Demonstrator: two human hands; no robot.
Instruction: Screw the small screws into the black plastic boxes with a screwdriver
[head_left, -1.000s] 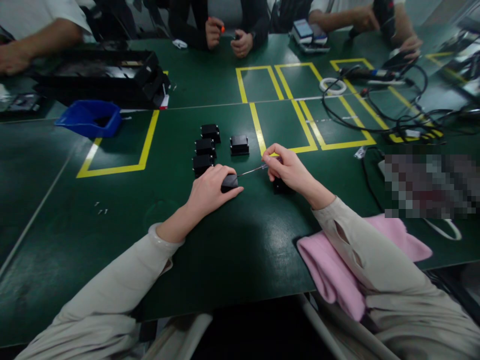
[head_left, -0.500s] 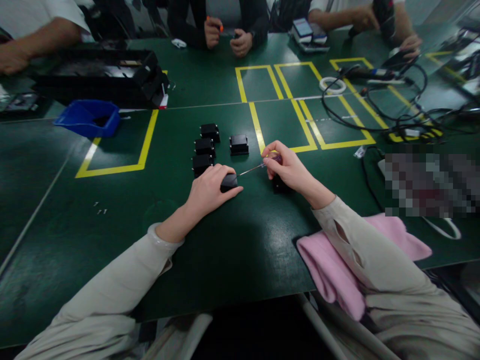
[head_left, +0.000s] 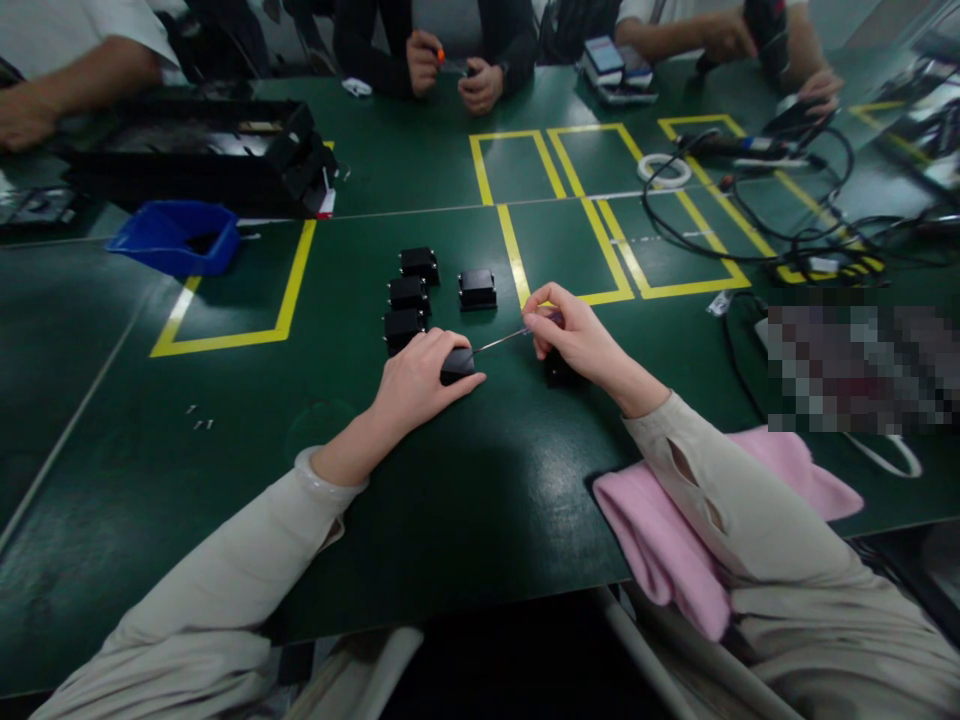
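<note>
Black plastic-looking block rests on the green table, near the middle, gripped between the thumb and fingers of our left hand. Our right hand pinches a screwdriver, its tip at the block's right edge. Just beyond, we see three similar blocks lined up, with another block to their right. Far left sits a blue bin; near right, a pink cloth.

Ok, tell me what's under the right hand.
A black box shows partly beneath the right hand, which holds a screwdriver. The hand covers the rest of the box, so whether they touch cannot be seen.
</note>
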